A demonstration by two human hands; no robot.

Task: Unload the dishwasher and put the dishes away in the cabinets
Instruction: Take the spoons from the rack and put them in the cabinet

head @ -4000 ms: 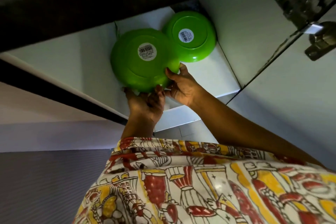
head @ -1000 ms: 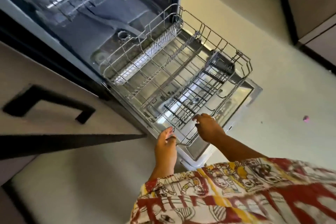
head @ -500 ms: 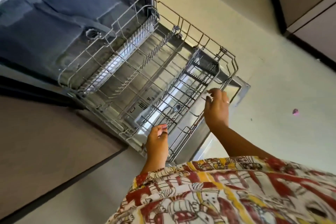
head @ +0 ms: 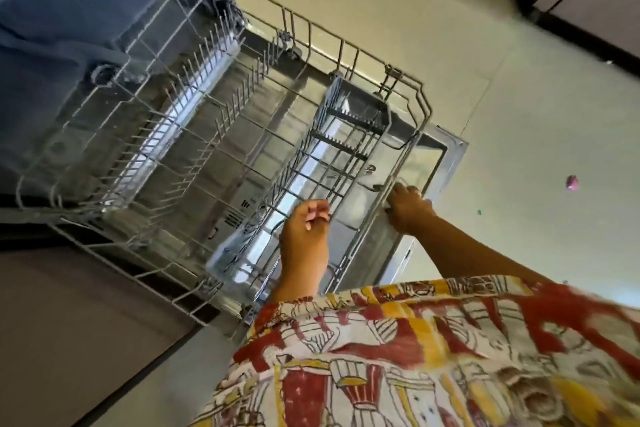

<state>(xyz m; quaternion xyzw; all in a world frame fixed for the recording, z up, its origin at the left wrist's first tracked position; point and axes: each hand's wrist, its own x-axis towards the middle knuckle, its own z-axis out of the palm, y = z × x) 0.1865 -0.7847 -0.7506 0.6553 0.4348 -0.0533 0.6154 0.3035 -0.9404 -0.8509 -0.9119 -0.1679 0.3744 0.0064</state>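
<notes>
Rack (head: 214, 135) stands empty over the door (head: 446, 156), its length running from me far-left into the tub (head: 69, 28); my right hand (head: 407, 210) grips its near rim, my left hand (head: 304, 236) hovers just inside, loosely curled, holding nothing

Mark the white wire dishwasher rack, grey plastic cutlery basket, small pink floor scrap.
White wire dishwasher rack (head: 355, 244): head view, near rim wire.
Grey plastic cutlery basket (head: 356, 97): head view, far end wall.
Small pink floor scrap (head: 572, 182): head view, its middle.
</notes>
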